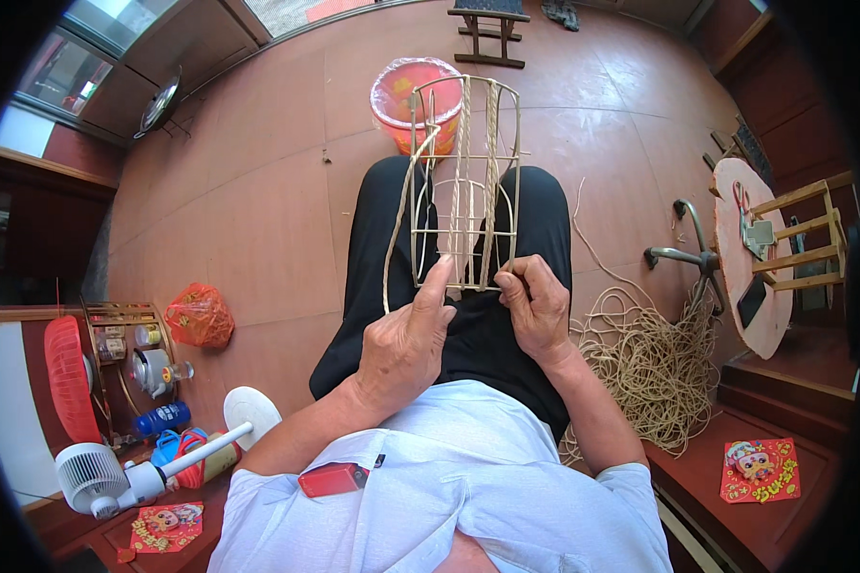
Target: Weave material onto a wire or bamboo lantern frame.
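A wire frame with an arched far end stands over my thighs, with twisted tan cord wound lengthwise along it. My right hand pinches its near right corner between thumb and fingertips. At the near edge, the index finger of my left hand reaches out to the middle strand. My other left fingers curl under, and what they hold is hidden. From the frame's far left side a loose length of cord hangs down to beside my left hand.
A heap of tan cord lies at my right, near a round wooden board with a small chair on it. Ahead stand a red lined bucket and a dark stool. At left are a red bag and a white fan.
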Action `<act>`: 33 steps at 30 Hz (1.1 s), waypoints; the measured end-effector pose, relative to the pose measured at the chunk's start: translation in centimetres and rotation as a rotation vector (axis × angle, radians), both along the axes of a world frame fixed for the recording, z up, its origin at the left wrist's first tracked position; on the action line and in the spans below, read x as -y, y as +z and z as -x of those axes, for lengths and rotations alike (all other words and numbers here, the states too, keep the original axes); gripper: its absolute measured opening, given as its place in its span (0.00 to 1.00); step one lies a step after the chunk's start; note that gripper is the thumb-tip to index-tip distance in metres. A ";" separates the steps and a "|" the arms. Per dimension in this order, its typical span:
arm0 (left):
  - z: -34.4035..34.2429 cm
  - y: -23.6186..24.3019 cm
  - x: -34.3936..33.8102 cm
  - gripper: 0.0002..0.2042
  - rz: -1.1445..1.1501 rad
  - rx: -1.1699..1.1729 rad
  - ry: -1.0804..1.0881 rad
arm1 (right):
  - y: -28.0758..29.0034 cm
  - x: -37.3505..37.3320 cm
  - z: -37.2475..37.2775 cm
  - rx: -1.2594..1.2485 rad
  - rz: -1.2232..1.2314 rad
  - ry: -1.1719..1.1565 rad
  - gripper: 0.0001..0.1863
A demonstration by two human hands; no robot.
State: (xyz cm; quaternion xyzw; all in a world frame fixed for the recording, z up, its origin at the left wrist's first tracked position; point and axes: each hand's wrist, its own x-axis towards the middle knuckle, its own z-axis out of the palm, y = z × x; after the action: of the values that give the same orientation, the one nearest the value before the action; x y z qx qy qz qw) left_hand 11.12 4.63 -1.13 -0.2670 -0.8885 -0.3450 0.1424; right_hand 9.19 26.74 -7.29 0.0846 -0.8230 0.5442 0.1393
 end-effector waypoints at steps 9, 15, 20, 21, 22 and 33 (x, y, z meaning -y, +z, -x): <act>1.2 0.6 -1.2 0.22 -0.250 0.365 0.102 | 1.7 0.1 2.1 0.053 0.068 -0.014 0.10; 3.9 1.4 -1.6 0.13 -0.289 0.505 0.101 | 3.2 0.1 5.3 0.115 0.174 -0.056 0.12; 7.1 3.3 -1.6 0.10 -0.216 0.391 0.068 | 4.5 -0.3 9.0 0.096 0.222 -0.075 0.16; 8.0 3.5 -1.6 0.09 -0.164 0.288 0.054 | 5.3 -0.2 9.6 0.166 0.260 -0.069 0.17; 8.8 3.7 -1.5 0.08 -0.111 0.186 0.042 | 6.0 -0.2 10.2 0.239 0.297 -0.064 0.18; 10.1 2.6 -1.3 0.06 0.035 0.198 -0.023 | 6.7 -0.9 15.4 0.331 0.493 -0.020 0.20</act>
State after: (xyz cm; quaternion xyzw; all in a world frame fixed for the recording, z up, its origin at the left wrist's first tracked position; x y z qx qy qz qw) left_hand 1.05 5.93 1.48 -0.2439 -0.9010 -0.3559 0.0453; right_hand -6.23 27.61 -0.59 -0.0497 -0.6781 0.7328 0.0248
